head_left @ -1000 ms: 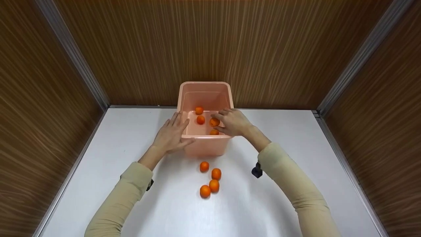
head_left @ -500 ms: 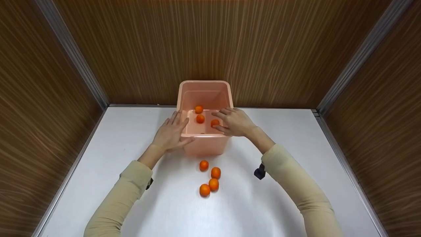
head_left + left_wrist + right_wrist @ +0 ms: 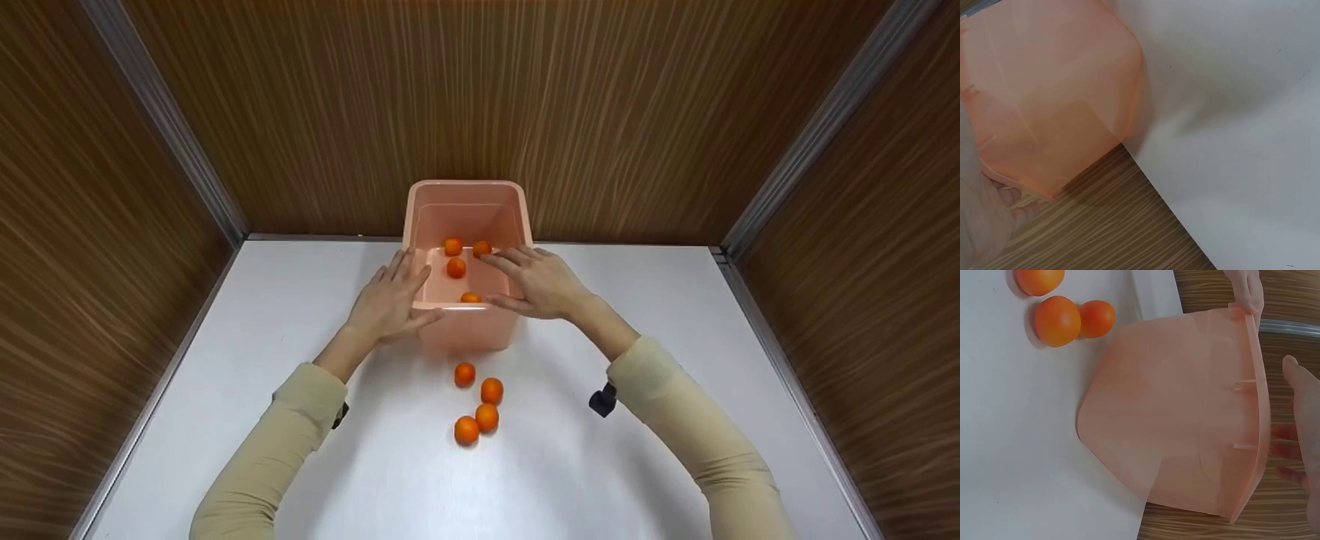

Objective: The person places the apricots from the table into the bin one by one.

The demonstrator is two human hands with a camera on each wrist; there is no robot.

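My left hand (image 3: 390, 304) lies flat against the pink bin's (image 3: 465, 330) left wall; my right hand (image 3: 541, 283) hovers fingers-straight over its right rim, holding nothing. Bin's mid-frame on the counter (image 3: 225, 337). Four oranges (image 3: 474, 405) sit just below it, slightly nearer the right hand. Only the head view shows the fruit inside.

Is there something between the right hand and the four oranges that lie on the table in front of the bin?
Nothing visible. The right hand rests on the pink bin's near rim, and the four oranges lie on bare white table just before the bin.
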